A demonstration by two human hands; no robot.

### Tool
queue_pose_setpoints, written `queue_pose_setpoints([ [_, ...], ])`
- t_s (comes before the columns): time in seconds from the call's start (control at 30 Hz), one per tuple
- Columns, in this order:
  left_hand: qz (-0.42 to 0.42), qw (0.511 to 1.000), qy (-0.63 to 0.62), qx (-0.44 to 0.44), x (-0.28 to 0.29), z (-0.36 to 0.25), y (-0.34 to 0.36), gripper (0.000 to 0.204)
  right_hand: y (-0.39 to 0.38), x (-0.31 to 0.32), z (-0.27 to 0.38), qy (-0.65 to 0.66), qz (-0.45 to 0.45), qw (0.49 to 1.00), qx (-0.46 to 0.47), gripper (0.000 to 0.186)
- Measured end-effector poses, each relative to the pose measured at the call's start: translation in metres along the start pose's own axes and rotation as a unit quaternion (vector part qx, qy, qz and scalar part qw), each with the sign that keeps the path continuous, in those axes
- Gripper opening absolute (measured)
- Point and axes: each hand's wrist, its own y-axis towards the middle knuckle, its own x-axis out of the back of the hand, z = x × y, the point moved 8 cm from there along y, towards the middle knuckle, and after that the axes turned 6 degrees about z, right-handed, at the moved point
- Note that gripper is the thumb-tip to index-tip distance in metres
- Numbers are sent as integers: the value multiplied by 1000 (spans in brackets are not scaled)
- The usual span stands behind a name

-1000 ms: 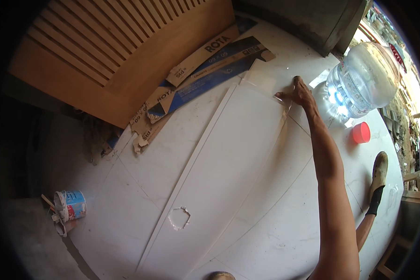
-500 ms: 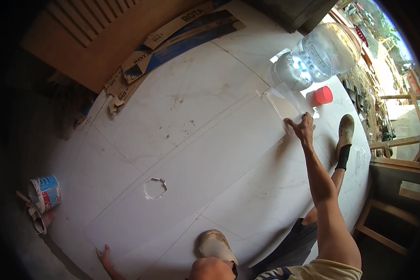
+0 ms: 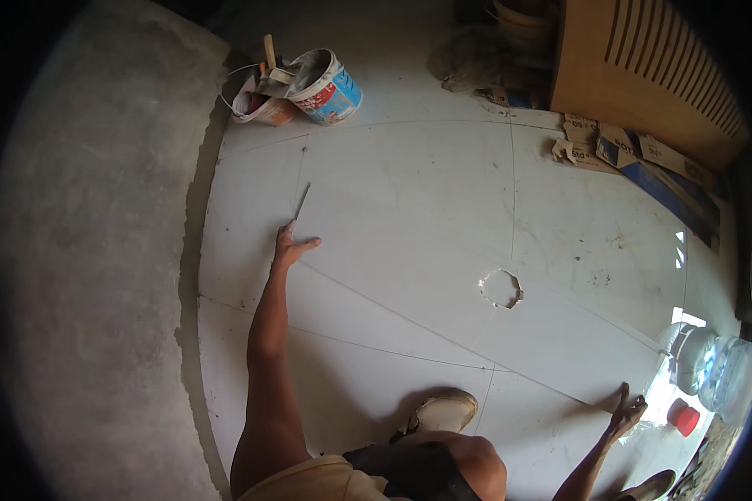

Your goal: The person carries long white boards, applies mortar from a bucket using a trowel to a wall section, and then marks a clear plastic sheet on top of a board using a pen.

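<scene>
Both grips flat on white tile [image 3: 409, 217]: left hand [image 3: 289, 249], right hand [image 3: 627, 411].

Daylight enters lower right, glaring off the water jug [image 3: 714, 363] and white tiles [image 3: 409, 217]; soft shadows, dark fisheye rim, bent edges.

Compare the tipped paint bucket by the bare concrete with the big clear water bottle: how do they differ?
The paint bucket is opaque, white and blue, and open-mouthed; the water bottle is clear and see-through. The bucket sits at the far end beyond the left hand; the bottle lies near the right hand, with a red cap beside it. Both rest tipped on the white tiled floor.
</scene>
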Motion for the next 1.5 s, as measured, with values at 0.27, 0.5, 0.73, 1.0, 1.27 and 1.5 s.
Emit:
queue_pose_setpoints([
  [0.27,63,998,13,8,-5,10,20,112,-2,-1,-23,17,17,999,-30,65],
  [0.5,51,999,-7,-11,-5,24,37,79,1,-3,-40,68,17,997,-40,55],
  [0.73,44,999,-17,20,5,14,21,94,-3,-2,-34,123,5,992,7,55],
  [1.0,40,999,8,-3,5,12,17,88,-4,3,-24,51,27,998,5,57],
  [1.27,38,999,-6,-24,3,13,16,95,-9,9,-10,3,46,998,-43,52],
  [1.5,59,998,24,16,0,7,11,96,-10,6,-15,41,36,998,-36,59],
])
